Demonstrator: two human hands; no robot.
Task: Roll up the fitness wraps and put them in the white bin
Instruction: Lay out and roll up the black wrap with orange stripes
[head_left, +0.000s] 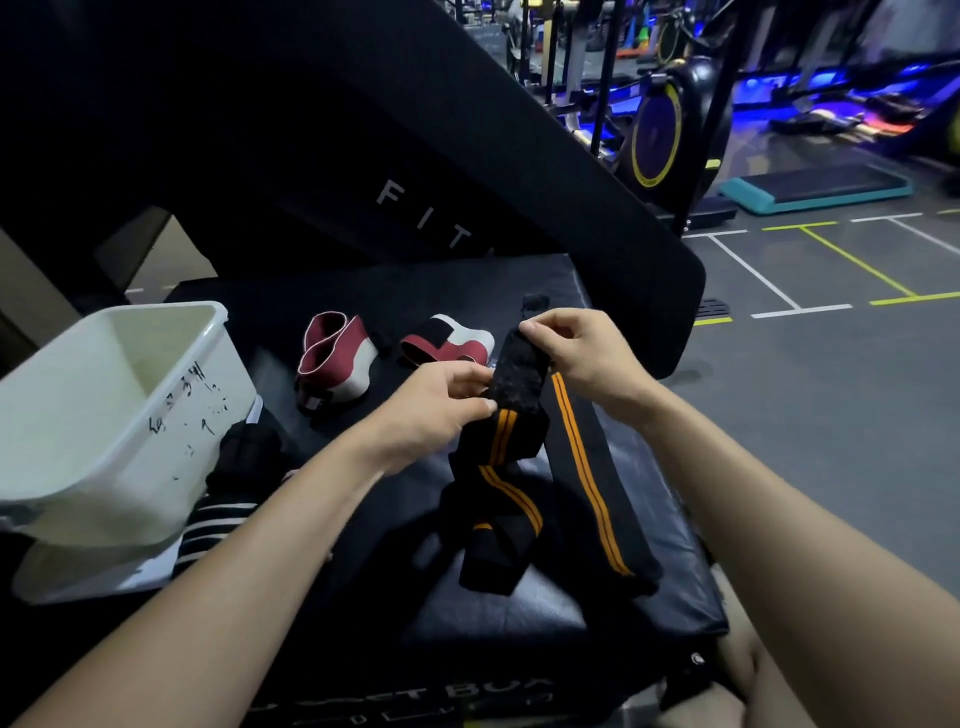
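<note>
A black fitness wrap with two orange stripes (582, 467) lies twisted on a black padded box (545, 613). Its fuzzy black end (519, 371) is lifted between both hands. My left hand (441, 400) pinches that end from the left. From the right, my right hand (582, 348) pinches its top corner. The white bin (104, 410) stands tilted at the left, open side up, and looks empty. Two red-and-white wraps (337, 358) (452, 343) lie loosely folded behind my hands. A black-and-white striped wrap (218, 519) lies by the bin.
A big black pad with white letters (415, 156) leans up behind the box. A black glove-like item (249, 447) sits next to the bin. Grey gym floor with painted lines (831, 389) drops off to the right; machines (660, 130) stand farther back.
</note>
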